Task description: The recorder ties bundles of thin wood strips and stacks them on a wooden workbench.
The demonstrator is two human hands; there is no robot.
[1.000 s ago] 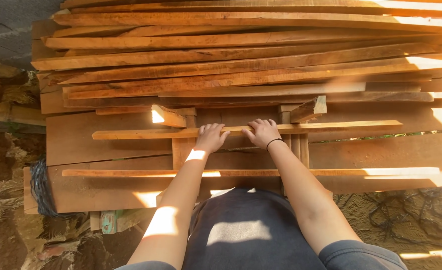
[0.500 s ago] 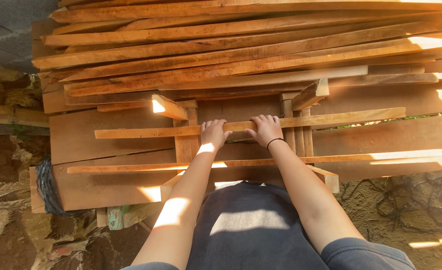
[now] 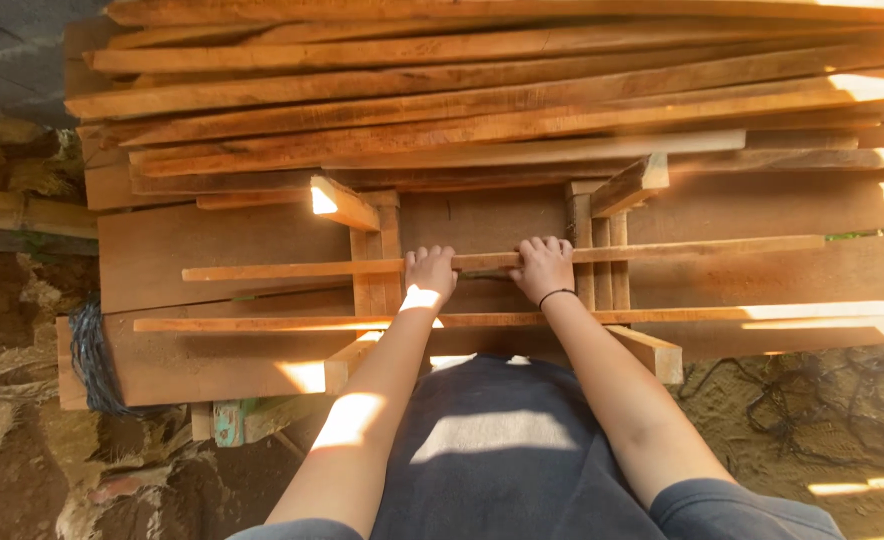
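On wood stack | left hand, right hand | gripping thin slat

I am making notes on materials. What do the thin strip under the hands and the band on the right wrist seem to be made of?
The thin strip, which the left hand and right hand press on, looks like bare sawn wood: orange-brown, matte, with lengthwise grain and no visible varnish. The wrist band is thin and black, perhaps elastic or cord; it is too small to tell.
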